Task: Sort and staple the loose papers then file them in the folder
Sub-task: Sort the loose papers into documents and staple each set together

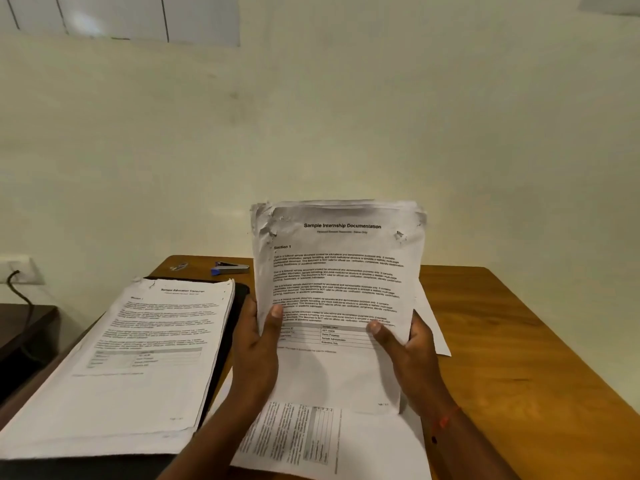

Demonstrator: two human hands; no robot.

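Observation:
I hold a stack of printed sheets upright above the table; its top page reads "Sample Internship Documentation" and its upper corners are torn. My left hand grips the stack's left edge, thumb on the front. My right hand grips the right edge the same way. To the left, a thick pile of papers lies on a black folder. More loose sheets lie flat under the held stack. A blue and silver stapler sits at the table's far edge.
The wooden table stands against a pale wall. A small shiny object lies left of the stapler. A wall socket with a black cable is at the far left, above a dark lower surface.

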